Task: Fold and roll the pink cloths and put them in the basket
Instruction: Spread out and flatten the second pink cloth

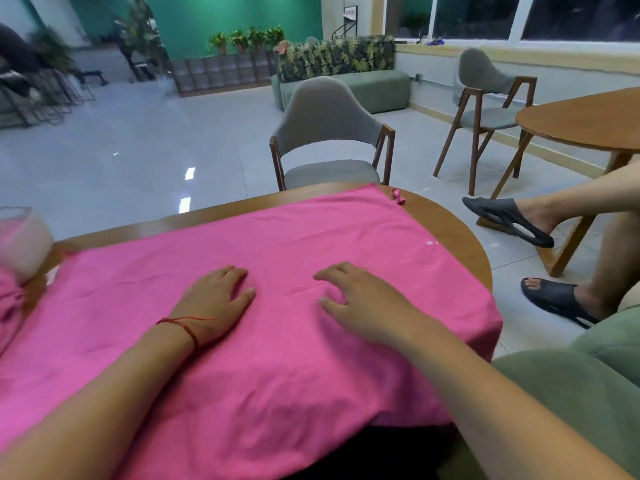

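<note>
Head view: both hands lie on the pink cloth, near its middle. The left hand rests flat with fingers straight and together; the right hand touches it with fingers spread, holding nothing. The cloth covers the wooden table, hanging over the near and right edges. At far left sits a blurred pale basket. Beyond stands a grey chair.

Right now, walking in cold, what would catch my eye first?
The bright pink cloth spread across the wooden table dominates the view. The left hand, with a red string at the wrist, and the right hand rest on its middle. At far right, another person's feet wear black sandals.
</note>
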The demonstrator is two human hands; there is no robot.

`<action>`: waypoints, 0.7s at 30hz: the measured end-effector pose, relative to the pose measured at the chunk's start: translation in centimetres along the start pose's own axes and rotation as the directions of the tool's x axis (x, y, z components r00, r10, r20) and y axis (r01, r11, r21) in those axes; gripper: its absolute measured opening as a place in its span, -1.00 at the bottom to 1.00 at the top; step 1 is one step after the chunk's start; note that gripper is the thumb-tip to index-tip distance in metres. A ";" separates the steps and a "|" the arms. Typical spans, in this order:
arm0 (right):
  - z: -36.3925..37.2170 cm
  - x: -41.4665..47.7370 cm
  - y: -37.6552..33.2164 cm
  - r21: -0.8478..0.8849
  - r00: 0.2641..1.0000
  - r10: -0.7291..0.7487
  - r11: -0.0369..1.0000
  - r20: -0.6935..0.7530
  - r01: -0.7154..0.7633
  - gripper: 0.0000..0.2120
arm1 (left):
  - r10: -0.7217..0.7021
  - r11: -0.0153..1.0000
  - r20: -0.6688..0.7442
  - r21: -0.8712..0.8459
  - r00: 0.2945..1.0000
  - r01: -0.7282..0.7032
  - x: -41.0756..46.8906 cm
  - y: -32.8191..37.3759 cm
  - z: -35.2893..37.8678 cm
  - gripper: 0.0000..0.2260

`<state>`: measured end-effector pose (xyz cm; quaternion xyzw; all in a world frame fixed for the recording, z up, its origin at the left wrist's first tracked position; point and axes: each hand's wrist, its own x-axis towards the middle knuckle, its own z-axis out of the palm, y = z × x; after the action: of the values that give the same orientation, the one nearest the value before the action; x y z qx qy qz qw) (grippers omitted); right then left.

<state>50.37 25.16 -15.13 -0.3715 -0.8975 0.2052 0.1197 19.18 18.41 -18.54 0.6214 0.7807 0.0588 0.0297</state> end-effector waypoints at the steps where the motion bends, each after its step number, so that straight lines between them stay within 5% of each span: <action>1: 0.4 0.7 -1.2 -0.004 1.000 -0.020 1.000 0.012 0.020 -0.52 | -0.005 1.000 0.006 0.001 1.000 0.005 -0.7 -0.8 0.1 -0.20; 8: 4.2 5.2 -11.4 -0.010 0.980 -0.161 0.987 0.115 0.163 -0.54 | -0.009 1.000 0.076 -0.024 0.997 0.011 -7.6 -5.3 -2.1 -0.24; 13: 8.1 8.5 -19.4 -0.054 0.945 -0.249 0.963 0.212 0.266 -0.56 | -0.099 0.993 0.003 -0.062 0.995 0.099 -15.8 -9.8 -3.6 -0.35; 17: 11.4 11.9 -22.9 -0.241 0.952 -0.019 0.966 0.307 0.097 -0.39 | -0.252 0.965 -0.131 -0.110 0.959 0.238 -22.5 -13.7 -3.2 -0.41; 21: 12.1 13.1 -22.2 -0.294 0.924 0.214 0.948 0.316 -0.119 -0.07 | -0.456 0.890 -0.284 -0.139 0.844 0.434 -27.4 -16.2 -2.5 -0.44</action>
<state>23.06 16.92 -14.91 -0.4181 -0.8890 0.1522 -0.1085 9.43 -12.00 -18.85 0.4050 0.8958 0.1735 -0.0585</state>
